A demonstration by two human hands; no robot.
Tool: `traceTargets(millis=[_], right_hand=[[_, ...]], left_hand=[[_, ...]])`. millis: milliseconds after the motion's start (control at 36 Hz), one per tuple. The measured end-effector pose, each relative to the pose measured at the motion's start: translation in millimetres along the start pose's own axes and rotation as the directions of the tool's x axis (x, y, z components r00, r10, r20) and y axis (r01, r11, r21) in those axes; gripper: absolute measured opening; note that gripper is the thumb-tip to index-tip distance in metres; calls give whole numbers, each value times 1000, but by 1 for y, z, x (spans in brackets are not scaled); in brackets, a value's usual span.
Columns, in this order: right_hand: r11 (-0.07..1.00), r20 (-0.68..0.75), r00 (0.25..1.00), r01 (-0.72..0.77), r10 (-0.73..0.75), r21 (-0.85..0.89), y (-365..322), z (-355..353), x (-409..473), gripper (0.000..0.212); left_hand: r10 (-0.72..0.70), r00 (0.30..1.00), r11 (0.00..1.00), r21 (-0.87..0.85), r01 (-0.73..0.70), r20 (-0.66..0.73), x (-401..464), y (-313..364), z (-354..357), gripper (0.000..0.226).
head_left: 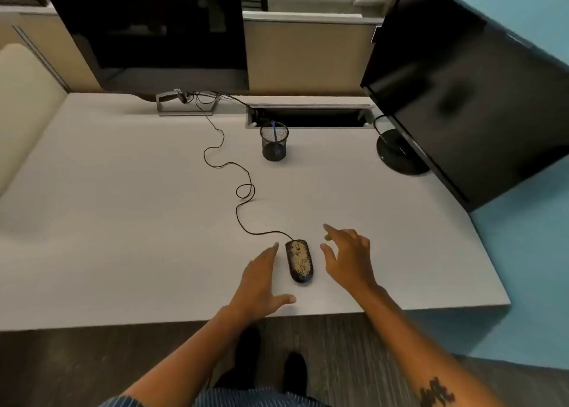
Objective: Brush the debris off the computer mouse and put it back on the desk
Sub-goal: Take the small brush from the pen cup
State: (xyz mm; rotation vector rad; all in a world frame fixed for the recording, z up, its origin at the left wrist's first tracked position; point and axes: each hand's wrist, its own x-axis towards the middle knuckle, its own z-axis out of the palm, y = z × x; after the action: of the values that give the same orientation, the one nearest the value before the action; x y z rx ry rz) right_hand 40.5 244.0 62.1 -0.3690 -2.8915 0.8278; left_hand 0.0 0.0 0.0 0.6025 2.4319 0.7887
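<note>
On the desk (123, 222), a debris-covered computer mouse (299, 260) lies between the left hand (260, 279) and right hand (348, 257), both spread, holding nothing.

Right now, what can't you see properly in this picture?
All in the head view:
- Mouse: tan debris hides its top; buttons unclear.
- Pen cup: mesh hides the blue pen's lower part.
- Right monitor: cut off by the right edge.
- Cable slot: too dark inside.
- Left monitor: blurred reflections only.
</note>
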Motion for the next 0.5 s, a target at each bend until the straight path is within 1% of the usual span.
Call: traceTargets(millis=[28,139,278,361,500], right_hand=[[1000,1,1000,-5,5,10,-1,1,6,47],[996,14,996,-84,83,5,-17,-1,31,47],[995,4,995,-95,95,30,-33,3,73,47],[992,-12,994,-107,108,72,-44,8,103,48],[971,-39,990,-124,134,203,-64,14,161,49]], left_hand=[[22,1000,1000,1,-22,3,3,-2,3,139],[32,999,999,23,-33,32,12,-5,7,145],[74,997,997,25,-74,24,21,-3,14,146],[105,994,994,-24,-104,29,25,-6,17,144],[185,983,981,-60,-184,7,31,-15,22,136]])
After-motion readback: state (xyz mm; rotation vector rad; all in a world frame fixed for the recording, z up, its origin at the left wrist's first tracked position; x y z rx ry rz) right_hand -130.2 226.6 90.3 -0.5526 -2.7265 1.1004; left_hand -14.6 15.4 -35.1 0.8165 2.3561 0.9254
